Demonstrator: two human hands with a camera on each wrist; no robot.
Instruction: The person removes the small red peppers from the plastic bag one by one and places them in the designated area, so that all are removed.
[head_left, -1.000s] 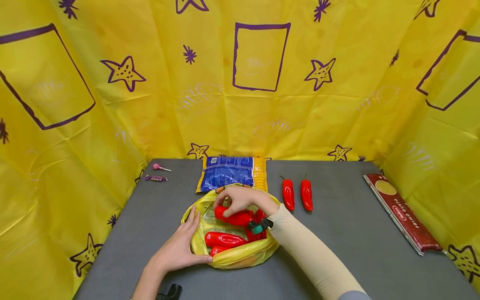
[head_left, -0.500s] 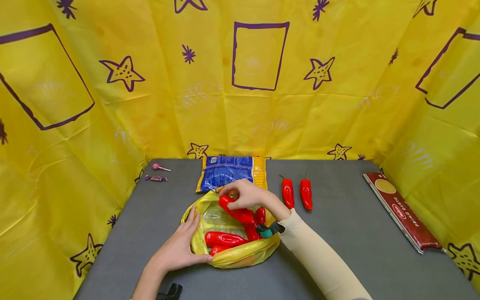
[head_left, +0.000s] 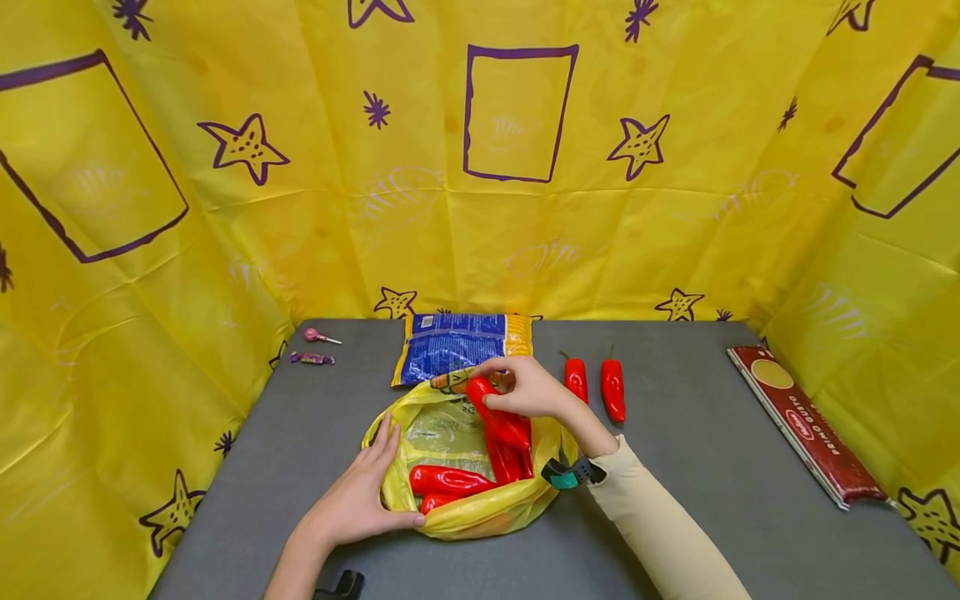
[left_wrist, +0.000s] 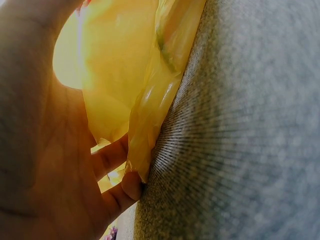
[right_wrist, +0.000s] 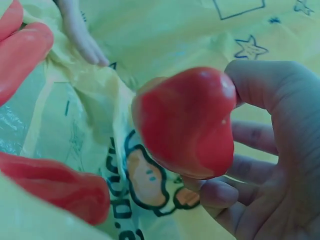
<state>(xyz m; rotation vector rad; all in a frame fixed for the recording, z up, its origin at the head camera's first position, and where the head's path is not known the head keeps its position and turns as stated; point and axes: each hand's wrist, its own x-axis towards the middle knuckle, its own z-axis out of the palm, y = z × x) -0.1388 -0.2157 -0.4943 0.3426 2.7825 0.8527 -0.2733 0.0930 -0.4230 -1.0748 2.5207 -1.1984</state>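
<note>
A yellow plastic bag (head_left: 480, 523) stands on the grey table with its mouth open upward. My right hand (head_left: 528, 388) grips a red pepper (head_left: 498, 417) over the bag's right side, thumb on one side and fingers on the other. In the right wrist view the held pepper (right_wrist: 185, 125) points its rounded end at the camera. Other red peppers (head_left: 448, 479) lie inside the bag. My left hand (head_left: 358, 492) rests on the bag's left rim, fingers and thumb spread. The left wrist view shows its fingers (left_wrist: 112, 157) against the yellow plastic.
Two red peppers (head_left: 612, 392) lie right of the bag, one partly behind my right hand. A blue-and-yellow packet (head_left: 457, 342) is behind the bag. At the back left are a lollipop (head_left: 312, 335) and a wrapped candy (head_left: 312, 358). A dark red packet (head_left: 806, 425) lies far right.
My right hand has moved rightward within the bag's mouth, carrying the pepper and tilting it steeper. More of the bag's inside shows. My left hand has stayed in place.
</note>
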